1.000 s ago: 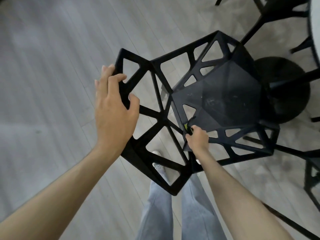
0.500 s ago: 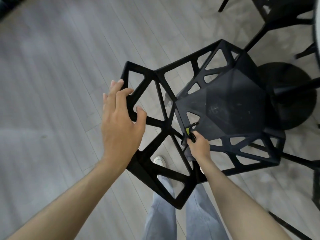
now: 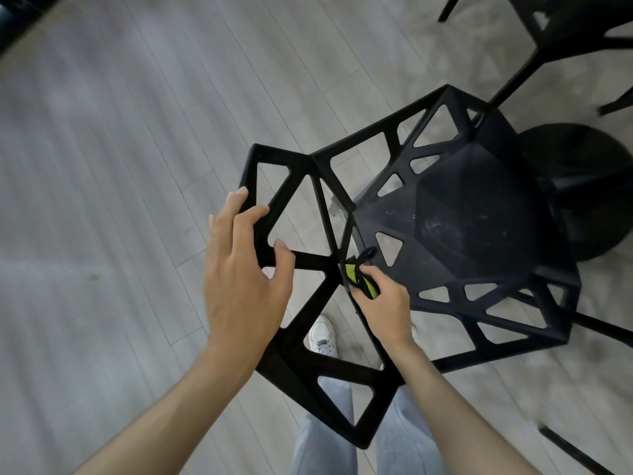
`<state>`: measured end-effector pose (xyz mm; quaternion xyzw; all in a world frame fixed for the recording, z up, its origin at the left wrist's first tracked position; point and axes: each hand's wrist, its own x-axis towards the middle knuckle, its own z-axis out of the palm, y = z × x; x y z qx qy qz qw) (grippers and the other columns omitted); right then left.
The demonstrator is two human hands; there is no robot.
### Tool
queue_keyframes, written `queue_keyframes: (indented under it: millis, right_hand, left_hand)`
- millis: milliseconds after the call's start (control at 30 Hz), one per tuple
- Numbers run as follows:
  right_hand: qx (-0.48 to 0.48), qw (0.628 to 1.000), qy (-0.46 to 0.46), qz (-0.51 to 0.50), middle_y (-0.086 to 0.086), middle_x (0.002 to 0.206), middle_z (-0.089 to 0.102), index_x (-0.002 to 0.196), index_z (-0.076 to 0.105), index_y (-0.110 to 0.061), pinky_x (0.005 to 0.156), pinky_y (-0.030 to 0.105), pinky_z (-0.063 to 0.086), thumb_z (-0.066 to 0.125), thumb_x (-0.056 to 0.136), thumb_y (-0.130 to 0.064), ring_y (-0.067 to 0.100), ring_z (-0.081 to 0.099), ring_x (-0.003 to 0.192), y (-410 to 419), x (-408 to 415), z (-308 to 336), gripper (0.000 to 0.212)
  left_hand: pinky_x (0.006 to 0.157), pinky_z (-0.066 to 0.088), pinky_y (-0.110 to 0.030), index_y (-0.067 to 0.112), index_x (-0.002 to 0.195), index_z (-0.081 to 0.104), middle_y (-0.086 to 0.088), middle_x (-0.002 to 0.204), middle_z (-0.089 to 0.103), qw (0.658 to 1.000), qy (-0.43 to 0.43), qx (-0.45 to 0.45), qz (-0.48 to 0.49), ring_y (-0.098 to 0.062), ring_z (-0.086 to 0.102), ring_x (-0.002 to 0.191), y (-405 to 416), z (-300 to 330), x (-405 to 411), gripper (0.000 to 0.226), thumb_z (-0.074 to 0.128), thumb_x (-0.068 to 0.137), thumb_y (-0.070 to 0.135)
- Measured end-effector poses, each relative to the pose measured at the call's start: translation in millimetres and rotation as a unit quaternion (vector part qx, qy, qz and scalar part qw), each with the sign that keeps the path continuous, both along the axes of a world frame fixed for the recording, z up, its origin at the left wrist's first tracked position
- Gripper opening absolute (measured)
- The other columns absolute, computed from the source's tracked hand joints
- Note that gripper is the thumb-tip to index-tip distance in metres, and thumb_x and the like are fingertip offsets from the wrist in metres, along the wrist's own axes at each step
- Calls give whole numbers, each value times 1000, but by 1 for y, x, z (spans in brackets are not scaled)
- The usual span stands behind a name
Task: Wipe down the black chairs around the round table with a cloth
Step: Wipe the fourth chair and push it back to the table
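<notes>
Both hands have slid with the view toward the frame's centre since a second ago. Left hand point(image 3: 243, 275) curls fingers and thumb round a bar of the black chair point(image 3: 472, 221) backrest. Right hand point(image 3: 380, 303) pinches a black and yellow-green cloth point(image 3: 359, 275) against the strut where backrest meets seat. Dusty specks mark the faceted seat. Grey plank floor point(image 3: 120, 166) lies open to the left; another chair point(image 3: 575, 32) and a round black base point(image 3: 589, 186) crowd the right.
</notes>
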<state>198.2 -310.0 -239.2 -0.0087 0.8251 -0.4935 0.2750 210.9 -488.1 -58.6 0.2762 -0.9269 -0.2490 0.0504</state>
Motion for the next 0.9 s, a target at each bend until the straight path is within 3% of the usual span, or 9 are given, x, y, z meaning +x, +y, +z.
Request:
queue_keyframes:
  millis: [67, 200, 267, 400, 500, 667, 800, 900]
  right_hand:
    - [9, 1000, 0, 9, -25, 93, 70, 115, 73, -25, 82, 8, 47, 76, 91, -22, -7, 66, 91, -9, -10, -1, 24]
    - [82, 996, 6, -40, -6, 97, 75, 115, 71, -17, 87, 32, 54, 70, 95, -22, 16, 70, 93, -42, -35, -25, 21]
    - [100, 992, -19, -72, -1, 102, 75, 116, 69, -15, 87, 31, 51, 69, 95, -20, 20, 70, 98, -53, -53, -46, 21]
    - [105, 988, -43, -107, 1, 104, 75, 113, 69, -14, 85, 27, 48, 65, 97, -17, 23, 69, 103, -75, -94, -78, 17]
    - [115, 987, -34, -104, 0, 108, 73, 116, 70, -17, 86, 32, 53, 63, 97, -19, 22, 68, 106, -86, -101, -81, 20]
    - [76, 997, -21, 7, -5, 98, 62, 119, 71, -20, 85, 33, 54, 68, 94, -22, 15, 63, 95, -56, -73, -51, 25]
    - [66, 997, -25, 26, -4, 102, 60, 116, 68, -18, 86, 30, 52, 68, 94, -19, 14, 62, 97, -56, -76, -52, 22]
    - [100, 994, -39, -6, 5, 110, 59, 114, 61, -14, 90, 34, 51, 64, 97, -16, 24, 61, 104, -77, -107, -79, 17]
  left_hand:
    - [112, 48, -51, 15, 138, 52, 5, 162, 35, 1000, 1, 2, 3, -21, 37, 151, 1, 2, -2, 40, 59, 100, 21]
    - [98, 46, -20, 15, 140, 50, 7, 161, 35, 1000, -3, 4, 12, -11, 43, 144, 2, 5, -4, 43, 62, 98, 18]
    - [96, 43, -17, 15, 139, 50, 8, 161, 35, 1000, -6, 2, 12, -11, 43, 144, 2, 5, -4, 44, 62, 98, 17]
    - [104, 53, -42, 15, 139, 51, 8, 162, 36, 1000, -8, -15, 14, -14, 44, 145, 3, 1, -3, 44, 64, 97, 15]
    - [106, 50, -58, 15, 138, 51, 8, 162, 36, 1000, -7, -18, 11, -14, 41, 148, 1, -1, -3, 44, 65, 96, 14]
    - [108, 48, -62, 11, 137, 53, 3, 162, 38, 1000, -16, -14, 4, -18, 38, 152, -1, 0, -4, 43, 65, 96, 12]
    - [110, 46, -63, 10, 137, 53, 2, 162, 39, 1000, -18, -16, 1, -16, 33, 154, -1, 0, -4, 38, 61, 99, 15]
    - [108, 47, -63, 12, 139, 50, 4, 162, 39, 1000, -18, -17, 0, -16, 34, 153, -1, -2, -4, 45, 60, 96, 20]
